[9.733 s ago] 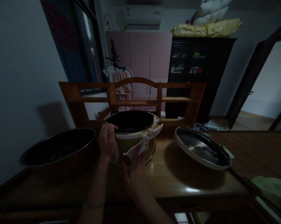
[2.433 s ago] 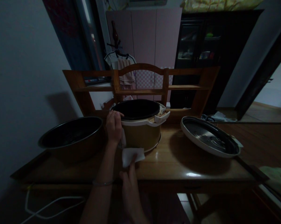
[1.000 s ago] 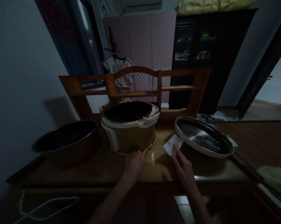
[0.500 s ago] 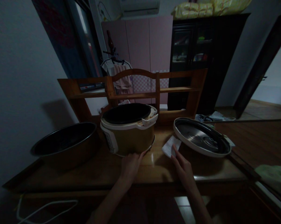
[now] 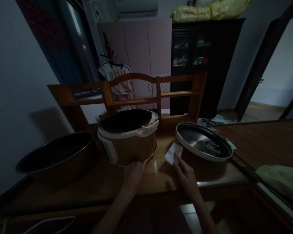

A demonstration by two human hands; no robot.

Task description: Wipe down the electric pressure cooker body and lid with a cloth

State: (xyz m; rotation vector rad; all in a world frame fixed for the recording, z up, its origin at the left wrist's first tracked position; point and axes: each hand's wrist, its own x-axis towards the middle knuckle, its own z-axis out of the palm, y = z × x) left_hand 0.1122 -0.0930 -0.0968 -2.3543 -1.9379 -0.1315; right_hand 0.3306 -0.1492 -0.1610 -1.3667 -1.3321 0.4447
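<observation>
A rice cooker body [image 5: 134, 148], olive-gold with a white rim and a dark open top, stands on the wooden desk. My left hand [image 5: 133, 175] grips its bottom front edge, thumb along the base and the other fingers mostly hidden under it. A folded white tissue [image 5: 170, 154] is pinched in my right hand [image 5: 187, 175], between the cooker and its detached round lid [image 5: 204, 141]. That lid lies with its metal inside facing up. Left of the cooker sits the dark inner pot [image 5: 56, 156], apart from both hands.
A wooden shelf rack [image 5: 158, 97] rises along the desk's back edge. White cable [image 5: 51, 219] loops at the lower left, by the desk front. Pale green cloth [image 5: 280, 178] lies at the right. Behind are pink wardrobe doors [image 5: 136, 42] and a dark cabinet [image 5: 209, 65].
The whole view has shifted, so the things appear farther left. Both hands keep nearly the same places against the cooker and the desk, the tissue still in the right one.
</observation>
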